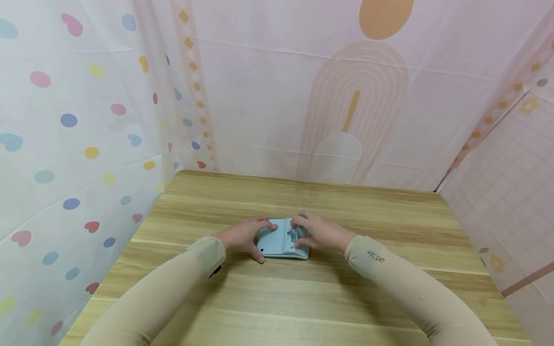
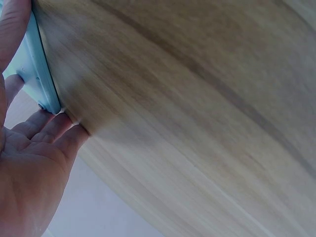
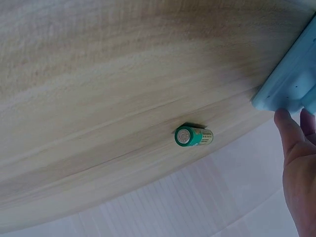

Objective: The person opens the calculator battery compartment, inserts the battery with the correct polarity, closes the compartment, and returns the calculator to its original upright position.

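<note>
A light blue calculator-like device (image 1: 274,242) lies back side up on the table, with a raised ridge and an opened battery slot (image 1: 294,235) toward its right. My left hand (image 1: 244,236) grips its left side; the fingers reach the corner and edge in the left wrist view. Over the slot, my right hand (image 1: 318,230) has its thumb and index finger curled against the device. What lies between those fingertips is too small to make out. In the right wrist view, a green battery (image 3: 195,137) lies on the table, apart from the right hand.
The wood-grain table (image 1: 277,298) extends around the device. A pale patterned curtain (image 1: 259,96) hangs behind the back edge, and a dotted curtain (image 1: 86,182) hangs along the left. Another curtain (image 1: 510,192) with a grid pattern stands on the right.
</note>
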A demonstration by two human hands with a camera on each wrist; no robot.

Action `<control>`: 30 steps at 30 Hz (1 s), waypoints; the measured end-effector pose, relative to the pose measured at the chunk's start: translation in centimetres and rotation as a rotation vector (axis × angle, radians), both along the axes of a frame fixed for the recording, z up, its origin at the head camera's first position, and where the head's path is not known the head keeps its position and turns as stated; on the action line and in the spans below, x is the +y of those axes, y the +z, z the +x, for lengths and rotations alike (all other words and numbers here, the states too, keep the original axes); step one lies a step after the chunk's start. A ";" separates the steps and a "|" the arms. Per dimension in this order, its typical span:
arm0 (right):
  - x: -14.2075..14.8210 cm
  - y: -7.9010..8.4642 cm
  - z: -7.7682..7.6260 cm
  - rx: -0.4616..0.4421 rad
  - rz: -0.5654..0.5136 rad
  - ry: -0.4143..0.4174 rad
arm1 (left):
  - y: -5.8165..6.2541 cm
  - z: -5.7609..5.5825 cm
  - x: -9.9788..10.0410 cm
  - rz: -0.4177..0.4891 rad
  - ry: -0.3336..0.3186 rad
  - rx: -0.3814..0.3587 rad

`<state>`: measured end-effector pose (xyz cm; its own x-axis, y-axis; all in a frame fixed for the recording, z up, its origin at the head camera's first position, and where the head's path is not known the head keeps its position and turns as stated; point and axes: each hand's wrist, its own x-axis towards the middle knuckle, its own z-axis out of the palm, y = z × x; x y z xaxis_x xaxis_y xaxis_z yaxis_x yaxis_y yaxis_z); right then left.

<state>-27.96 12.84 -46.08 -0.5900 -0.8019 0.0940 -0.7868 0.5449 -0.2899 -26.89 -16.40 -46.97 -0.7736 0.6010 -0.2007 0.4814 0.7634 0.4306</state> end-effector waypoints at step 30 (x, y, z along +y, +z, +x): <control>2.3 3.0 -0.3 0.074 -0.108 -0.116 | 0.0 0.2 0.0 -0.004 0.023 -0.025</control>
<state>-28.21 15.15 -43.03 -0.6659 -0.7120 0.2226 -0.7421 0.6018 -0.2952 -26.74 -16.36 -46.96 -0.7820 0.5821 -0.2226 0.4526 0.7760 0.4393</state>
